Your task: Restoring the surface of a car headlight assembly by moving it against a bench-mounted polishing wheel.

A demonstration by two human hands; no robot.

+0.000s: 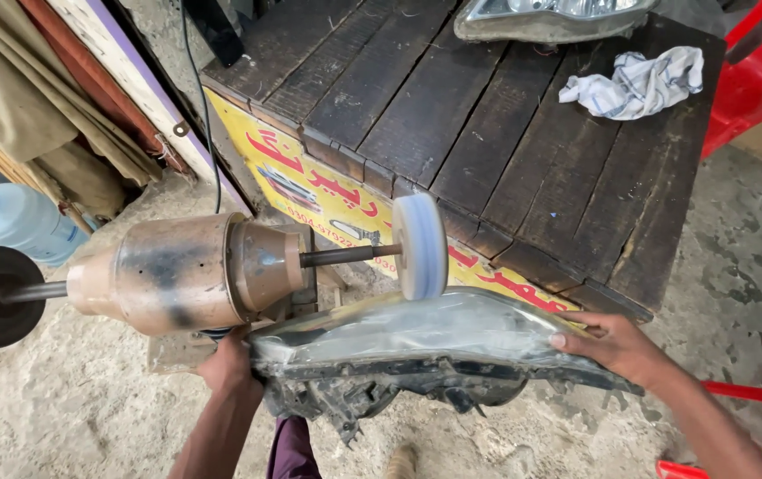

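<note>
Headlight [416,341] held level under the white buffing wheel [420,247], lens up, its top touching the wheel's lower edge. Left hand [228,364] grips the headlight's left end, fingers mostly hidden behind it. Right hand [616,341] closed over the right end, thumb on the lens. Motor [186,273] sits left of the wheel; wooden table [505,133] behind.

Wooden table [487,133] with rag [643,82], headlight [549,16]

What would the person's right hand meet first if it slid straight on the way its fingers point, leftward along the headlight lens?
Probably the white buffing wheel, which sits on the headlight lens ahead of the right hand; depth is uncertain, so it might pass just in front.
</note>
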